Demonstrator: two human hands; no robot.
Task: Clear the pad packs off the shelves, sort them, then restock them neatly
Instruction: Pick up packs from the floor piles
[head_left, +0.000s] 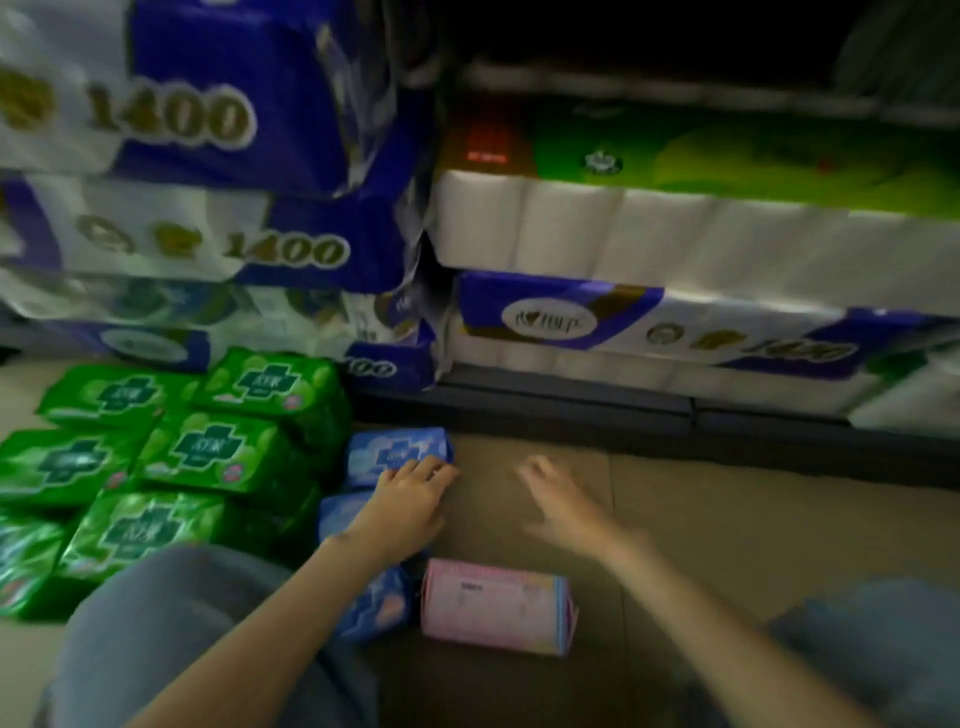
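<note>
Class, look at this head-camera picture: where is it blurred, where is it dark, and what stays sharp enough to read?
Head view: the right hand is smeared by motion blur; the left hand, resting on a blue pack, is sharper. The top right corner is nearly black. The "1400" on the toilet paper packs is soft but readable. Straight shelf lines bow from the wide lens.

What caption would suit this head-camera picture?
Left hand touches a blue pad pack beside green packs; right hand hovers empty.
</note>
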